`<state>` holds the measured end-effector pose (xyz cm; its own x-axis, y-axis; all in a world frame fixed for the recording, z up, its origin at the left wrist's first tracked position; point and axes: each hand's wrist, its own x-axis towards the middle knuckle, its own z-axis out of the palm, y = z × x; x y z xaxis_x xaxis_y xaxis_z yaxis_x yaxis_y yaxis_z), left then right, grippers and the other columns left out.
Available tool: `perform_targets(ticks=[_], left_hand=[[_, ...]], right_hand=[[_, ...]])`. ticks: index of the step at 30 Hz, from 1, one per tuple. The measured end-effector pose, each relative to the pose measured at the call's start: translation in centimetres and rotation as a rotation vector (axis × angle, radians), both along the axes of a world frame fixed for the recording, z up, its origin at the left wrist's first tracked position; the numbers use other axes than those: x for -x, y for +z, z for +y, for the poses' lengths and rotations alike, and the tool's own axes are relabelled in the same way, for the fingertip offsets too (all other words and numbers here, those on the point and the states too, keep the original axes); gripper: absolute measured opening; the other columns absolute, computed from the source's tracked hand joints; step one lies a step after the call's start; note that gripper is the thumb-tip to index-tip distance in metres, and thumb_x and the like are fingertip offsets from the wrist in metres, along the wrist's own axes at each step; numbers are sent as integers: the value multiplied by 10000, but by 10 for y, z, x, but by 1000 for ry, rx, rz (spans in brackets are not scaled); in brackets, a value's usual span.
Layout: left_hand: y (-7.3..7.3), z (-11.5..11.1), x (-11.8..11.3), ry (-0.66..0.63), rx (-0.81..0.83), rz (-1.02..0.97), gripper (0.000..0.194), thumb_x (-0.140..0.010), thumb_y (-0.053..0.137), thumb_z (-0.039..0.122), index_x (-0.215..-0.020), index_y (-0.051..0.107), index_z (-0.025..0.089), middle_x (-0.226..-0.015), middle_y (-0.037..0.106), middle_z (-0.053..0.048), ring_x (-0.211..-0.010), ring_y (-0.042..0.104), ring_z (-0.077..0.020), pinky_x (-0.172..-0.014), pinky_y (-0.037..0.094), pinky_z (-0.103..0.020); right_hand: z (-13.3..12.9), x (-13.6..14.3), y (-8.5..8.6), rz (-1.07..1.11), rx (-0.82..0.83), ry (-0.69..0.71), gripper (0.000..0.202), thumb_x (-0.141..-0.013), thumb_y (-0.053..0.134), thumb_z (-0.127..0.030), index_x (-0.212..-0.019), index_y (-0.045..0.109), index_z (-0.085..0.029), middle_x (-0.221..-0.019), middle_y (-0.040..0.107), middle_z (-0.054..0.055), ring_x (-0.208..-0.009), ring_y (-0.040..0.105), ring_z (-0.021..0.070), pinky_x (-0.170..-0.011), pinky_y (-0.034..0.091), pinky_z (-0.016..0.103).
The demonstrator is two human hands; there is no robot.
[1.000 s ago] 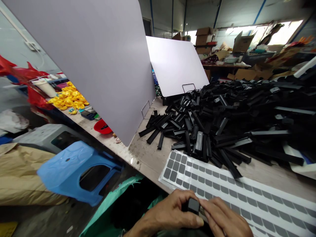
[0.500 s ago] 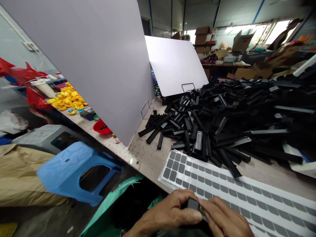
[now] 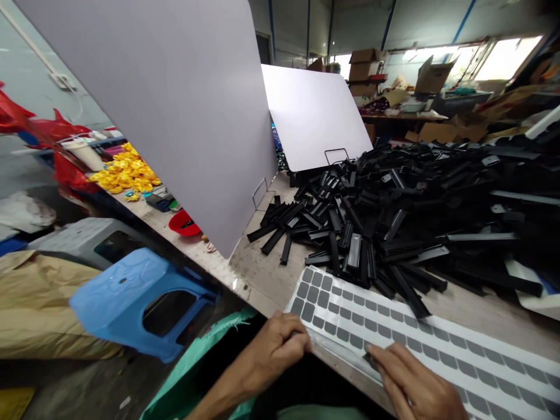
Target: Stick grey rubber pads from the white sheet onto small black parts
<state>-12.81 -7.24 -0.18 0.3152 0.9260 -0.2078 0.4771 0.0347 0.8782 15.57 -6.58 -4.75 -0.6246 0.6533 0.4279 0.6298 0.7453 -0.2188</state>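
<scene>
My left hand [image 3: 284, 343] is closed at the table's front edge, its fingers curled around something dark that I cannot make out. To its right, my right hand [image 3: 411, 376] rests over the lower edge of a white sheet with grey rounded stickers [image 3: 350, 315], a small dark piece [image 3: 370, 359] at its fingertips. The sheet lies flat along the front of the table. Just behind it spreads a big heap of black plastic strips [image 3: 354, 251].
Two white boards [image 3: 188, 116] [image 3: 315, 116] stand at the back and left in wire holders. Beyond them lie yellow pieces [image 3: 129, 169] and a red bowl [image 3: 184, 223]. A blue stool [image 3: 122, 297] and a green bag [image 3: 192, 361] are at the lower left.
My hands were together over a dark grey-faced piece and have moved apart. The left went up and left; the right shifted slightly right. The person at the far right is no longer visible.
</scene>
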Motion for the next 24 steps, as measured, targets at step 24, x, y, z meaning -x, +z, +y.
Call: perform_targets(ticks=[24], left_hand=[[-80,49,20,-6,-250,453,540,-886,680,401,-1397,537,303,-1552,368,-125,-1479,171,-404,-1164,209,-626]], right_hand=[[38,113,-30,-89,130,-277,191,-938,403,-104,-818,459,-243,-774,613,21,-648,623,184,-570,406,295]])
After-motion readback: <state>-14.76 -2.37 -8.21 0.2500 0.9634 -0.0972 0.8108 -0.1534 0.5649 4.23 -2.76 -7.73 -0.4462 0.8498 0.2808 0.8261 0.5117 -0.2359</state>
